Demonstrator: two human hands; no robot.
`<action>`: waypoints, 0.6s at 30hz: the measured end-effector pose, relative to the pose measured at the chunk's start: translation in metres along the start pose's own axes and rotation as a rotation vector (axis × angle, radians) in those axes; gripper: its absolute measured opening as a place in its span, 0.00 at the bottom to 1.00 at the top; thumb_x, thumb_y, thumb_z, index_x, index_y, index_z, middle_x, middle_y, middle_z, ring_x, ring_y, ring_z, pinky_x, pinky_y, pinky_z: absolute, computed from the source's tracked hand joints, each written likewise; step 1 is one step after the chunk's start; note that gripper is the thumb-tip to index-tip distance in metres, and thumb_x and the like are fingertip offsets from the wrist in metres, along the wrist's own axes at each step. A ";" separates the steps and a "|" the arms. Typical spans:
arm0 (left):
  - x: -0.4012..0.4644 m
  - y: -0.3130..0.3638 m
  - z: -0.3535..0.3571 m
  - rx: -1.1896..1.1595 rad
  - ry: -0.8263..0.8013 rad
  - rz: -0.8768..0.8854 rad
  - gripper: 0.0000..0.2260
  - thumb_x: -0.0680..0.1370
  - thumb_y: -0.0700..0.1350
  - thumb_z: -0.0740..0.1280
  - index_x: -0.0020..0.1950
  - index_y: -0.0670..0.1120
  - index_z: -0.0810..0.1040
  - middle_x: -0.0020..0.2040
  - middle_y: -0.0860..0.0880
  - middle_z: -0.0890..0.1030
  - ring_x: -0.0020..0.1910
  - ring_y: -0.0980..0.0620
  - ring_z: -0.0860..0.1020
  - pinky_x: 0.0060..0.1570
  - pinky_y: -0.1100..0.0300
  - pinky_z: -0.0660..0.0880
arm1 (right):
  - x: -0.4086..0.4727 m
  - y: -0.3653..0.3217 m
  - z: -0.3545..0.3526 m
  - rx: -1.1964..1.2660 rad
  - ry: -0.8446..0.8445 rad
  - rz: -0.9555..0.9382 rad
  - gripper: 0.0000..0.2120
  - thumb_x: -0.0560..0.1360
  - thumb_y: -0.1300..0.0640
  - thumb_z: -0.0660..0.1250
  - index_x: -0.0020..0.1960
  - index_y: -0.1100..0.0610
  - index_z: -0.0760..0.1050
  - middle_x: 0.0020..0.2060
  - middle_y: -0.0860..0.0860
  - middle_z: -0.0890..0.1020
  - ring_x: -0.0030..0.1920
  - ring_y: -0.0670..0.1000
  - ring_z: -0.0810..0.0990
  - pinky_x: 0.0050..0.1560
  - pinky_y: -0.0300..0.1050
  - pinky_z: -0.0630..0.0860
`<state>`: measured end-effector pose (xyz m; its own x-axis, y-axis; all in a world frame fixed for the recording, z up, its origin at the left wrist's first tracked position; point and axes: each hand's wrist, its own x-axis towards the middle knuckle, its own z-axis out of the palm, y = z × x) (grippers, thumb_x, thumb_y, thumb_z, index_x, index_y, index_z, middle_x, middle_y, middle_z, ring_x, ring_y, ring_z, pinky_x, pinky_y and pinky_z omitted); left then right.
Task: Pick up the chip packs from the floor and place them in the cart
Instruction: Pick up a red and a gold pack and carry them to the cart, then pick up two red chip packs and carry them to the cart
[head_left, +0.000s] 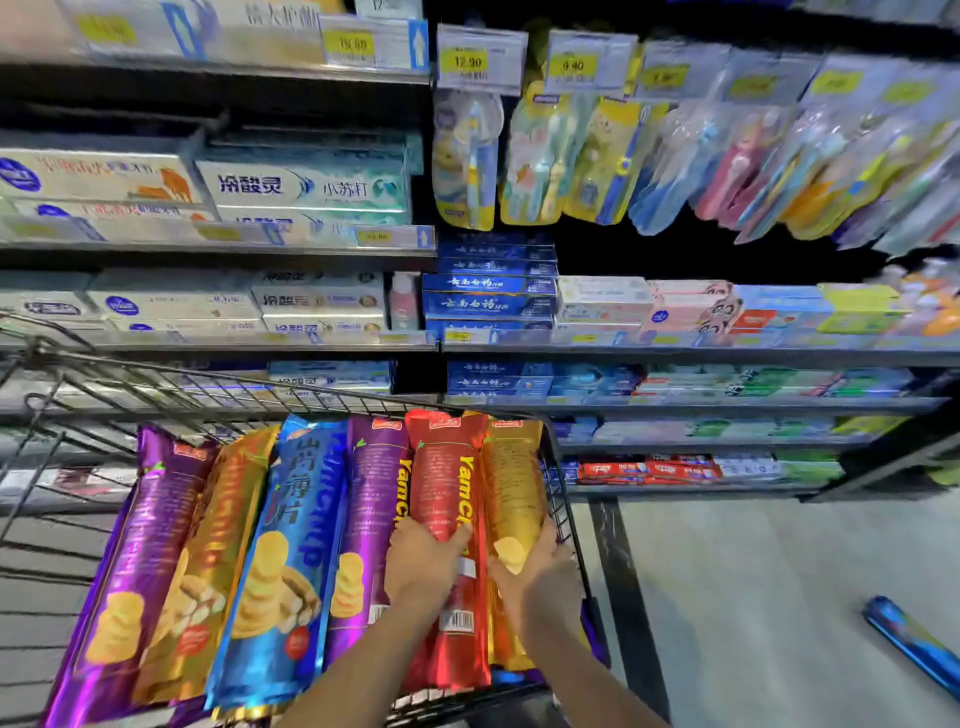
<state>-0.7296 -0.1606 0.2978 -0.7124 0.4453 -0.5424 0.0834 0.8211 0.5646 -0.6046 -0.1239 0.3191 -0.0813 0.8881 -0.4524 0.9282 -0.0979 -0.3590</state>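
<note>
Head view: wire cart (563, 499) at lower left, loaded with six long chip packs lying side by side, tops toward the shelves (675, 353). Left to right: purple pack (135, 561), gold pack (208, 551), blue pack (285, 545), second purple pack (363, 509), red pack (447, 483), second gold pack (511, 493) against the right cart wall. Left hand (423, 564) curled over the red pack's middle, thumb across its front, gripping it. Right hand (540, 571) wrapped around the second gold pack, fingers on its outer edge beside the cart wall. One more blue pack (914, 642) flat on the grey floor (753, 597), well apart to the right of the cart. Shelves behind stocked with toothpaste boxes (306, 187) and hanging toothbrush packs (535, 156).
</note>
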 end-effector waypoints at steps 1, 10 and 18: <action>-0.001 0.002 -0.001 0.005 0.014 0.016 0.36 0.63 0.66 0.71 0.59 0.41 0.71 0.55 0.41 0.78 0.54 0.39 0.79 0.55 0.45 0.76 | 0.001 -0.001 0.001 -0.017 -0.009 -0.006 0.45 0.72 0.35 0.64 0.78 0.54 0.46 0.66 0.56 0.71 0.63 0.54 0.73 0.63 0.50 0.71; -0.019 0.025 -0.027 0.132 0.036 0.286 0.37 0.75 0.56 0.66 0.76 0.39 0.55 0.74 0.38 0.61 0.73 0.39 0.61 0.71 0.46 0.63 | -0.005 0.001 -0.032 -0.093 0.005 -0.093 0.35 0.78 0.36 0.50 0.79 0.51 0.43 0.78 0.54 0.51 0.78 0.55 0.50 0.75 0.57 0.48; -0.055 0.135 -0.024 0.722 -0.089 0.860 0.36 0.77 0.63 0.58 0.77 0.43 0.54 0.77 0.44 0.59 0.76 0.44 0.58 0.74 0.49 0.57 | -0.003 0.079 -0.122 -0.049 0.206 -0.034 0.31 0.80 0.40 0.52 0.78 0.52 0.51 0.77 0.54 0.57 0.77 0.54 0.56 0.75 0.58 0.49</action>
<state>-0.6958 -0.0827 0.4189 -0.1740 0.9630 -0.2057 0.9270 0.2307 0.2957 -0.4872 -0.0795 0.3920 -0.0413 0.9640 -0.2626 0.9430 -0.0492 -0.3290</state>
